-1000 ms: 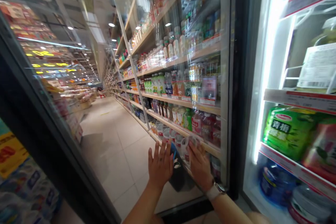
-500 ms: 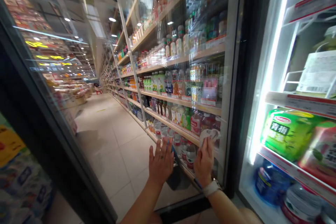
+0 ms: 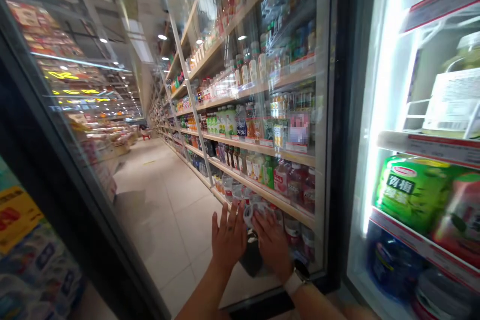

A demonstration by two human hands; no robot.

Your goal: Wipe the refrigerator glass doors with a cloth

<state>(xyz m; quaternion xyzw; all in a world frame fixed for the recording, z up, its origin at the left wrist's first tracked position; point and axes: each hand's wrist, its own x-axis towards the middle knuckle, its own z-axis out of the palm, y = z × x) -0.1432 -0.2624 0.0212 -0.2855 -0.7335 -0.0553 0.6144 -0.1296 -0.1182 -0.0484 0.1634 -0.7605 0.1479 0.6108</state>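
My left hand (image 3: 229, 235) lies flat on the lower part of a glass door (image 3: 195, 240), its fingers spread and nothing in it. Close to its right, my right hand (image 3: 273, 240) presses a crumpled whitish cloth (image 3: 250, 214) against the same glass. Part of the cloth sticks out past the fingertips; the rest is hidden under the fingers. A watch (image 3: 300, 271) is on my right wrist. Behind the glass, low down between the hands, a dark object (image 3: 252, 259) shows, partly covered by them.
The door's dark frame (image 3: 339, 125) runs along its right side. Right of it is a lit cooler, with a green package (image 3: 410, 187) on its shelf. Through the glass are drink shelves (image 3: 258, 147) and a tiled aisle (image 3: 150, 200). At lower left stand wrapped goods with a yellow sign (image 3: 17, 217).
My right hand first swept right across the glass with the cloth, then came back left, close to my left hand. The left hand stayed in place; the view shifted slightly.
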